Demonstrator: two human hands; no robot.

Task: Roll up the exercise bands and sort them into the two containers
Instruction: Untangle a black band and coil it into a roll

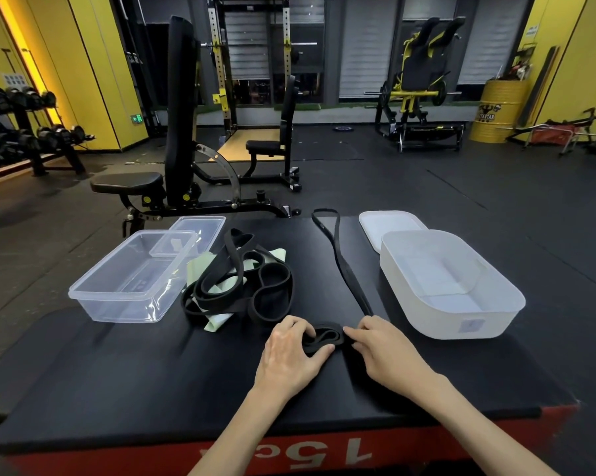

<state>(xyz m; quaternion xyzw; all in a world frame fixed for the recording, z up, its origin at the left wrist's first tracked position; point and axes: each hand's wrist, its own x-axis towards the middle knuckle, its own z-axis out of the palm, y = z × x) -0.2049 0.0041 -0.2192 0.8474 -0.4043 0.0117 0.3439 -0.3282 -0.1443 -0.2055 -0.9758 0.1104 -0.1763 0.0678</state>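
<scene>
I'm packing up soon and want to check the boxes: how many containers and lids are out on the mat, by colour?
clear container: 1
clear lid: 1
white container: 1
white lid: 1
Total: 4
Not tallied: the black band being rolled and the tangled pile of bands.

**2 hands on a part-rolled band**

The left hand (291,352) grips a small coil of a black band (324,336) on the black mat (152,372), and the right hand (382,345) pinches the coil's right side. The band's loose length runs off toward the far edge. A clear container (94,297) sits left, a clear lid (200,223) behind it. A white container (516,297) sits right, a white lid (386,221) behind it. Between them lies a pile of black and green bands (272,286).
</scene>
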